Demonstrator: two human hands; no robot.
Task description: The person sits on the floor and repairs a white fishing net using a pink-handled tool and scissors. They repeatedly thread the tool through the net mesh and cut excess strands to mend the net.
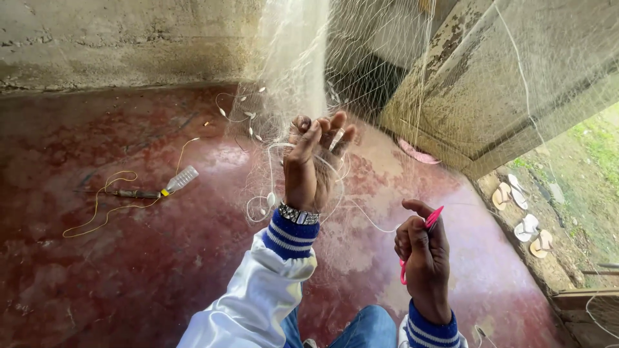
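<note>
The fishing net (293, 58) hangs from above and drapes down to the red floor (129, 258), a pale, very fine mesh that looks light, limp and easy to snag; it would likely give no resistance and tangle on anything rough. The left hand (313, 167) is raised in the middle of the view, fingers curled closed around a gathered bunch of mesh and its thicker white edge cord (361, 216), so the net sits inside that grip and spills away toward 12 o'clock and down toward 7 o'clock. The cord seems the sounder place to take hold, being stouter than the threads. Small pale weights (250, 116) dot the net's lower edge at about 10 o'clock from the left hand.

The right hand (422, 254), at 4 o'clock from the left, is closed on a slim pink netting needle (432, 219), its tip pointing up toward 1 o'clock, with the cord running between the two hands.

Well apart at 9 o'clock lie a clear plastic bottle (179, 179) and a loose yellow string (103, 206). Sandals (525, 219) rest at 3 o'clock.
</note>
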